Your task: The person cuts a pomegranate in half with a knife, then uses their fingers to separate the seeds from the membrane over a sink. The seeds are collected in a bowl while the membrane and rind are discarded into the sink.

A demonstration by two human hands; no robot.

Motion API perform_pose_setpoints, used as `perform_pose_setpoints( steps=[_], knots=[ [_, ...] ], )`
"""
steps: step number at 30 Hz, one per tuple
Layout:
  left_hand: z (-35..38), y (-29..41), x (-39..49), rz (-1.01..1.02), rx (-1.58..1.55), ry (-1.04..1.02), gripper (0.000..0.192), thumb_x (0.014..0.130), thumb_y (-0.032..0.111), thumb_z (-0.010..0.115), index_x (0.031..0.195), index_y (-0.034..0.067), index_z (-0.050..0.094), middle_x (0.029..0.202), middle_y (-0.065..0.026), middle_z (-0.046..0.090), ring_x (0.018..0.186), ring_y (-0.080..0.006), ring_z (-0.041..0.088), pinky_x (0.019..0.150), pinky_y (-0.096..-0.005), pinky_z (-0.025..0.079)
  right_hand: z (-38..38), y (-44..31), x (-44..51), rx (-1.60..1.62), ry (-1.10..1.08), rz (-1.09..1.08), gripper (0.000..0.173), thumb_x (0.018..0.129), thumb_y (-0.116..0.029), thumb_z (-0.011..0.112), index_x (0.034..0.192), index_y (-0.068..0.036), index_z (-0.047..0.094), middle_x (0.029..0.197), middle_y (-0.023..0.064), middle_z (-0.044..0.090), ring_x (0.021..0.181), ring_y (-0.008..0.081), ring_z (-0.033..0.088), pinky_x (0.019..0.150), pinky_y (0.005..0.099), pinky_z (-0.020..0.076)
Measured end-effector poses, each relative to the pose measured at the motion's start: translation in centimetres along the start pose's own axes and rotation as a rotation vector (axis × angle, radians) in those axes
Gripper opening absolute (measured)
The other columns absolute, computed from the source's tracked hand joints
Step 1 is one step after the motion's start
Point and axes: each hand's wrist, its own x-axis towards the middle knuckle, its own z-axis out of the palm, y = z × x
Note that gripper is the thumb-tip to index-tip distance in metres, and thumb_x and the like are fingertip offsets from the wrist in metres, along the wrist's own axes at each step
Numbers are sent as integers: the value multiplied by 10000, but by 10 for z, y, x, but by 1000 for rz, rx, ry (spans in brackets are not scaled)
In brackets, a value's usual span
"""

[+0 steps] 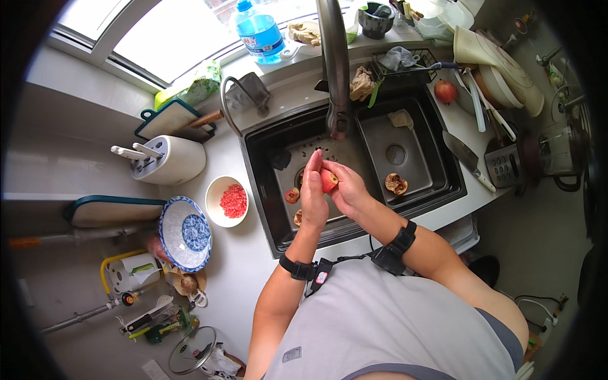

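Above the left basin of the black double sink (259,190), my right hand (350,190) grips a red pomegranate piece (329,180). My left hand (314,197) presses against its left side with the fingers stretched out, so the piece sits between both palms and is mostly hidden. Below, in that basin, lie a smaller pomegranate piece (291,195) and a browned piece (298,217), partly covered by my left hand. Dark bits are scattered over the basin floor near the drain. A white bowl (213,192) of loose red pomegranate seeds stands on the counter left of the sink.
The faucet (338,71) hangs just beyond my hands. The right basin holds a browned pomegranate piece (395,184). On the right counter are a large knife (460,152), a whole pomegranate (445,91) and a grater (503,164). A knife block (180,159) and a blue-and-white bowl (173,228) stand left.
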Motion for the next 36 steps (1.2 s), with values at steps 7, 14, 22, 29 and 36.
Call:
perform_pose_setpoints(
  steps=[7, 14, 22, 29, 36],
  knots=[
    [6, 24, -7, -70, -102, 74, 547, 1105, 381, 346, 1431, -39, 472, 1475, -169, 510, 1385, -262, 470, 1198, -384, 319, -18, -8, 1, 188, -48, 104, 292, 1040, -176, 504, 1243, 9, 604, 1213, 125, 653, 1119, 250, 634, 962, 401, 528],
    [-5, 57, -8, -31, 47, 153, 410, 1086, 283, 458, 1325, -18, 601, 1294, -120, 651, 1147, -171, 615, 1026, -316, 465, -35, -30, -11, 203, -70, 85, 255, 1018, -160, 553, 1194, 14, 615, 1154, 140, 666, 1055, 274, 661, 910, 436, 572],
    [-50, 23, -22, -374, -37, 225, 565, 896, -27, 691, 1422, 20, 490, 1446, -131, 475, 966, -144, 638, 939, -277, 527, -60, -48, -27, 144, 23, -3, 278, 1024, -151, 541, 1228, 24, 615, 1180, 142, 661, 1092, 263, 649, 927, 423, 575],
    [-79, -60, -45, -549, 737, -102, 402, 1030, 347, 537, 1096, 10, 746, 1186, -195, 705, 1024, -304, 685, 940, -335, 505, -78, -35, -37, 121, 117, 0, 253, 1026, -146, 543, 1196, 27, 618, 1157, 149, 670, 1040, 256, 664, 885, 419, 593],
    [-53, -25, -55, 112, 1387, -271, 275, 896, 277, 710, 1077, 70, 726, 1167, -143, 692, 931, -289, 691, 900, -379, 509, -75, -17, -40, 99, 152, 26, 239, 1026, -135, 540, 1189, 26, 611, 1164, 162, 657, 1036, 267, 659, 887, 424, 590]
  ],
)
